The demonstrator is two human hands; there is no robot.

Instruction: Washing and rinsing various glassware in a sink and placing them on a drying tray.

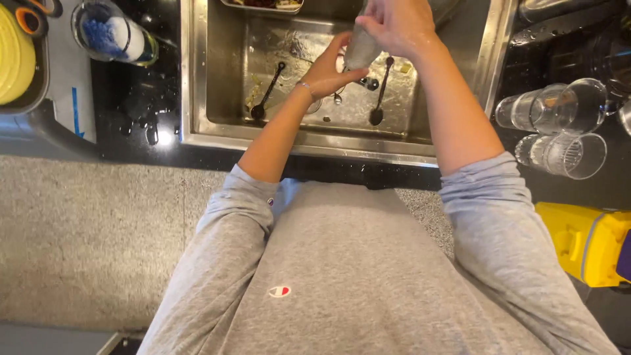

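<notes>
Over a steel sink my right hand grips a clear drinking glass, held tilted with its mouth toward me. My left hand is cupped against the lower end of that glass, fingers partly at its opening. Two dark long-handled spoons lie on the sink floor among food scraps. Both my sleeves are grey and pushed up.
Two clear glasses lie on their sides on the black counter at right. A jar with a blue brush and a yellow dish stand at left. A yellow container sits lower right. A tray rim shows at the sink's top.
</notes>
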